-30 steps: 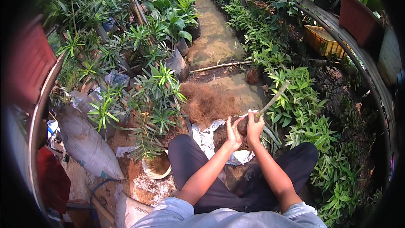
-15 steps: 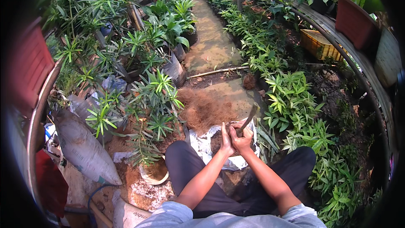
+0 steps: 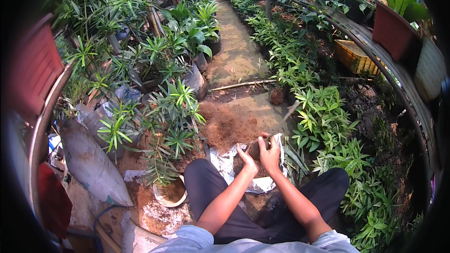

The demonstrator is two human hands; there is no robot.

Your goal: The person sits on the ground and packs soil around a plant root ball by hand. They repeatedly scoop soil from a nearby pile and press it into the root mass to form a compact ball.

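Note:
Between my palms, above a white sack, sits a rounded brown clump (image 3: 255, 150) that looks like soil or fibre. My left hand (image 3: 248, 158) cups its near left side. My right hand (image 3: 269, 155) wraps around its right side, with fingers pointing up. A thin stalk (image 3: 289, 112), blurred, rises from the clump toward the upper right. Below my hands, the opened white sack (image 3: 225, 161) holds dark brown soil. A loose heap of reddish-brown fibre (image 3: 228, 124) lies just beyond the sack.
Leafy seedlings (image 3: 323, 112) line the right side of the concrete path (image 3: 236, 42). Potted plants (image 3: 178, 96) crowd the left, near a filled sack (image 3: 93, 164) and a round white-rimmed pot (image 3: 171, 201). A yellow crate (image 3: 357, 57) stands under the right bench.
The clump has turned in my hands, and its stalk now leans farther right. My hands have opened slightly apart, showing more of the clump.

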